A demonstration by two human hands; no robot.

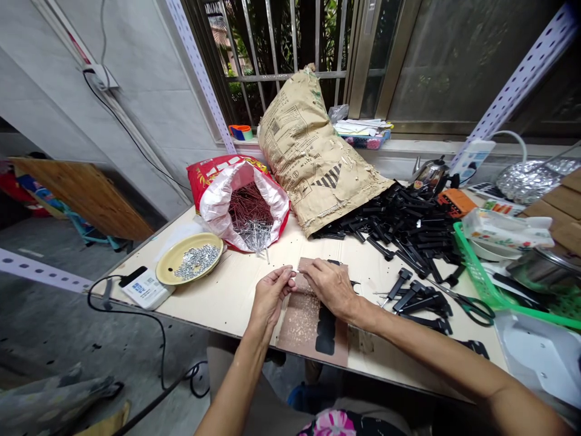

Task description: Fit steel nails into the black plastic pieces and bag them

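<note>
My left hand (273,295) and my right hand (330,289) meet above a brown board (297,330) at the table's front edge. Both have thumb and fingers pinched together, fingertips almost touching. Between them is something small and pale, too small to name. Pale crumbs dot the board, and a strip of black rounded pads (325,336) runs along its right part. Left of my hands, a yellow dish (163,270) holds small shiny metal pieces. Behind it, an open red and white bag (213,209) contains dark red thin rods and silvery screw-like pieces (255,235).
A brown paper sack (313,151) spills black plastic parts (408,221) across the right. More black parts (422,300) lie nearer, beside green-handled scissors (474,309). A green basket (472,260) stands at right. A white box with a cable (147,289) sits on the left edge.
</note>
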